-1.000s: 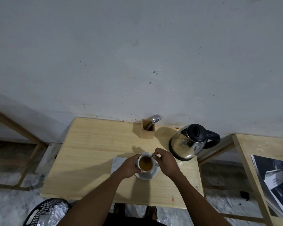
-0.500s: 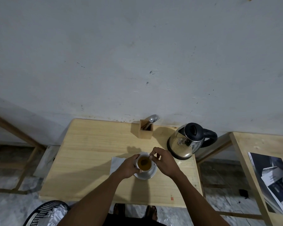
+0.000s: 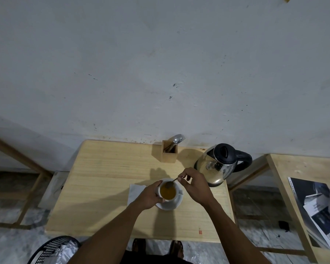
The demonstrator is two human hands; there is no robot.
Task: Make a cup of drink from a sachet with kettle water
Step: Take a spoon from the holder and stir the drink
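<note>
We are seeing the white ceramic cup (image 3: 167,191) of amber-brown drink sitting on its white saucer (image 3: 171,205) toward the tabletop's near right part. The left hand (image 3: 148,195) is wrapping around the cup's side, while the right hand (image 3: 194,184) is pinching a thin metal spoon (image 3: 172,182) dipping into the drink. The steel kettle with black lid (image 3: 218,164) is standing near the far right corner of the pale wooden table (image 3: 103,178).

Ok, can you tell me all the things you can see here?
table: 1, pale wood, centre
cup: 1, white, brown drink, on saucer
saucer: 1, white, on table
spoon: 1, metal, bowl in cup
napkin: 1, white, left of saucer
kettle: 1, steel and black, right rear
holder: 1, wood, cutlery inside, rear
basket: 1, black, floor
papers: several, dark, side table
left hand: holds cup
right hand: holds spoon
</note>
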